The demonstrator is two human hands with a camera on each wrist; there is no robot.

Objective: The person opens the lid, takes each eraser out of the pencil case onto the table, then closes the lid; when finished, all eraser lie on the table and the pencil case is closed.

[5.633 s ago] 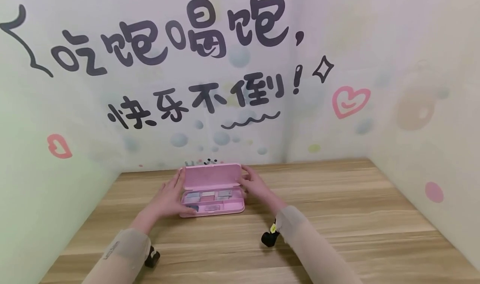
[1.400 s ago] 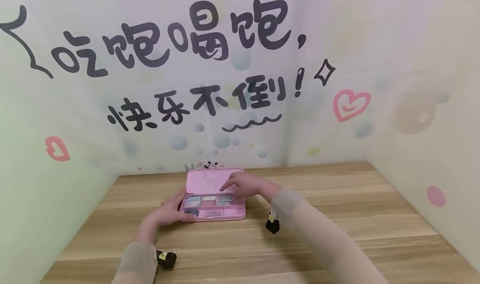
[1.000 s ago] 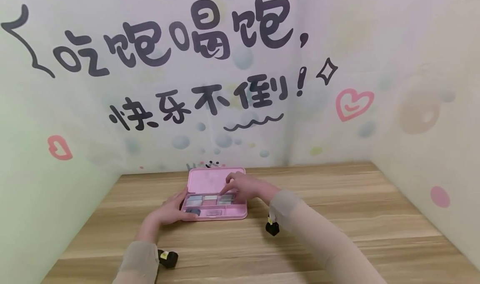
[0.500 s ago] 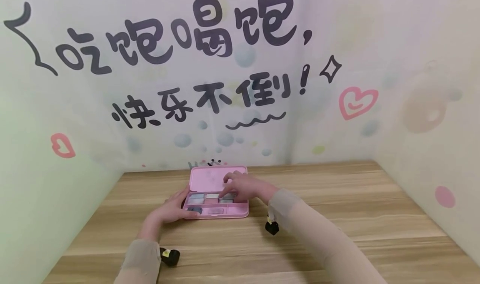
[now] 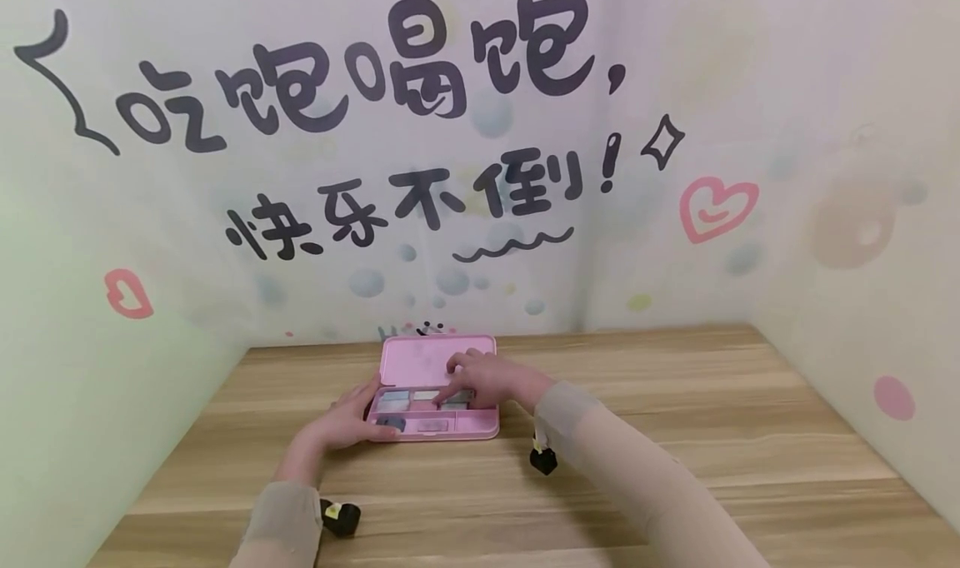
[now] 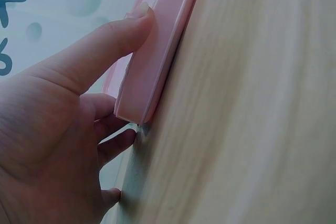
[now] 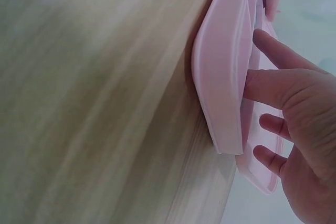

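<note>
A pink pencil case [image 5: 477,423] lies open on the table, its lid [image 5: 420,360] tilted back. In its rear compartment sit small flat blocks: pale blue [image 5: 394,396], white [image 5: 426,395] and grey-green [image 5: 454,403]. The front compartments hold a dark blue-grey piece [image 5: 391,424] and a pale rectangular piece [image 5: 432,426]. My left hand [image 5: 337,425] grips the case's left end, thumb over the front rim. My right hand [image 5: 487,378] reaches into the rear compartment, index finger extended over the blocks. In the right wrist view its thumb [image 7: 265,85] dips inside, tip hidden.
The wood-grain table [image 5: 450,501] extends around the case. Behind it stands a wall [image 5: 637,243] with large black lettering, hearts and dots. Black wrist cameras hang below both sleeves, the left camera [image 5: 341,518] low over the table.
Earlier both hands were at the raised lid, which now leans further back. My right hand has moved from it into the case. Lately its index finger has shifted slightly left and down over the blocks.
</note>
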